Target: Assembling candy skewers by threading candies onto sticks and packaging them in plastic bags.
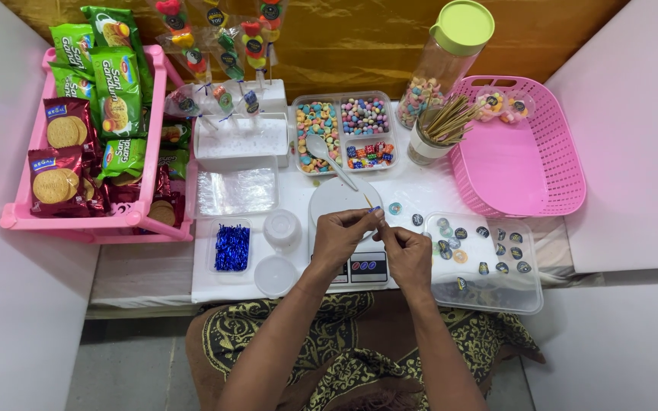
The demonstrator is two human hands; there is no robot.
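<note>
Both hands, left hand [338,234] and right hand [407,255], are pinching a thin skewer [369,204] over the scale [348,228], its long axis pointing away toward the candy tray [344,129]

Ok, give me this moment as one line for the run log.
left hand: pinching thin stick | right hand: fingertips at same stick | under hands: kitchen scale | right: sticker tray

Your left hand [342,237] and right hand [407,255] meet over the kitchen scale [346,228], hiding much of its platform and display. What your fingertips [377,217] pinch is too small for you to identify beyond a blue speck. The skewered sweets [218,38] run off the top edge. The small round stickers [481,247] in the clear tray are too tiny to read.
</note>
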